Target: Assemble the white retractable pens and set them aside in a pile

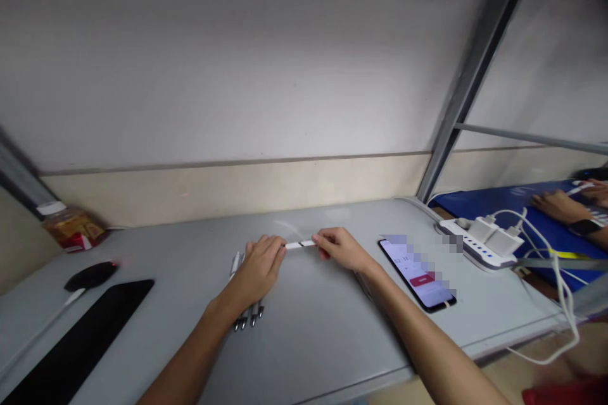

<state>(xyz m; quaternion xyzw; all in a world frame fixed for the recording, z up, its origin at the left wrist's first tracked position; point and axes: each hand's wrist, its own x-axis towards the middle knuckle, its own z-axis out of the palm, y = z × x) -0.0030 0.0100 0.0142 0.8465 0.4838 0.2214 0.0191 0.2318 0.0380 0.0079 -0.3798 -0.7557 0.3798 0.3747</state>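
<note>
A slim white pen (294,245) lies level between my hands, just over the grey table; a dark mark or gap crosses it near the middle. My left hand (259,269) pinches its left end. Thumb and fingertips of my right hand (342,249) close on its right end. Several pens (254,315) with dark silvery tips lie side by side beneath my left hand, their middles hidden by it. Another thin object, partly covered by my right forearm, lies on the table; I cannot tell what it is.
Right of my forearm is a lit phone (418,273), then a white power strip (477,243) with plugs and cables. A black mat (85,342), dark mouse-like device (91,275) and bottle (73,228) lie left. Another person's hands (560,207) are at the far right.
</note>
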